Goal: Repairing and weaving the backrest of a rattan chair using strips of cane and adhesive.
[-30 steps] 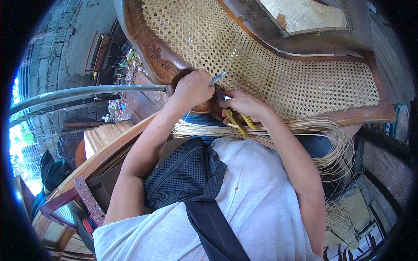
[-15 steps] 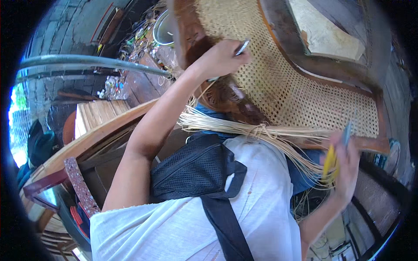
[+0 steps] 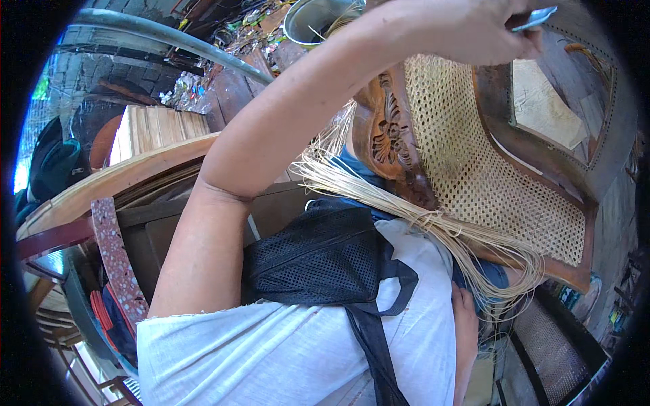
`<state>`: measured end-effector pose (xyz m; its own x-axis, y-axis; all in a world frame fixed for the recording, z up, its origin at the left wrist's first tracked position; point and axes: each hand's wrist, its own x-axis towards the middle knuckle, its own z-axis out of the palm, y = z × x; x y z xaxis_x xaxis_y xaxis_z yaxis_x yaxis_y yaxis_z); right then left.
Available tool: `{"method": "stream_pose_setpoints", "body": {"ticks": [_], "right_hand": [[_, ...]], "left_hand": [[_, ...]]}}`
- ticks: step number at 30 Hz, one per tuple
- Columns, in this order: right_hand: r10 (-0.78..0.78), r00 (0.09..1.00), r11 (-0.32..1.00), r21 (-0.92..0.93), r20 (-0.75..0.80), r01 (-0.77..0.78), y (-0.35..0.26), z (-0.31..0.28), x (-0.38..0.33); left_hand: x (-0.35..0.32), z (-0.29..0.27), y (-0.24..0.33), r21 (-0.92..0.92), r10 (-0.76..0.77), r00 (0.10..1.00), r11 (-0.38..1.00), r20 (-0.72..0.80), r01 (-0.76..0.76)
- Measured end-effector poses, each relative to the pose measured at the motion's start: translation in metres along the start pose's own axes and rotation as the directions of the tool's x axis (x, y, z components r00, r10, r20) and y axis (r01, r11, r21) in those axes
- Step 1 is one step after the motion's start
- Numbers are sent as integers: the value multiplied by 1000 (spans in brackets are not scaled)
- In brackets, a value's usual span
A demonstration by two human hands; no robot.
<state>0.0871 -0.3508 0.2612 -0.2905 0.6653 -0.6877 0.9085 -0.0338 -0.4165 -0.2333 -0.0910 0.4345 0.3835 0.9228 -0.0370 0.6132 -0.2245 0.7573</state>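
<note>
Looking down at a cane chair being rewoven. Left hand (image 3: 467,30) raised high at the top edge, fingers closed around a small metal tool (image 3: 535,17), lifted clear above the woven cane panel (image 3: 474,162), seemingly to draw a strand taut. Carved wooden chair frame (image 3: 389,139) tilted across the lap, keeping the weave within reach. Bundle of loose cane strands (image 3: 406,213) tied and draped over the lap, handy for feeding. Right hand (image 3: 466,325) low beside the white shirt (image 3: 298,352); grip impossible to tell. Black mesh bag (image 3: 318,254) strapped across the chest.
</note>
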Motion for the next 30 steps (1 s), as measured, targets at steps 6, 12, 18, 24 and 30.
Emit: {"method": "stream_pose_setpoints", "body": {"ticks": [6,12,18,24,30], "right_hand": [[-186,982,929,-320,37,188,-38,-48,1],[-413,728,827,110,-547,551,-105,-98,125],[-456,733,761,206,-504,615,-113,-27,259],[-614,555,697,-55,-561,715,-108,-21,257],[-625,549,729,-163,-556,665,-111,-21,265]], "left_hand": [[-28,-28,6,-17,-91,991,996,-102,90],[-27,0,-61,420,436,864,854,-252,-308],[-33,12,-107,376,388,848,893,-361,-248],[-33,18,-112,381,455,750,878,-479,-290],[-33,15,-105,485,495,742,834,-451,-262]]}}
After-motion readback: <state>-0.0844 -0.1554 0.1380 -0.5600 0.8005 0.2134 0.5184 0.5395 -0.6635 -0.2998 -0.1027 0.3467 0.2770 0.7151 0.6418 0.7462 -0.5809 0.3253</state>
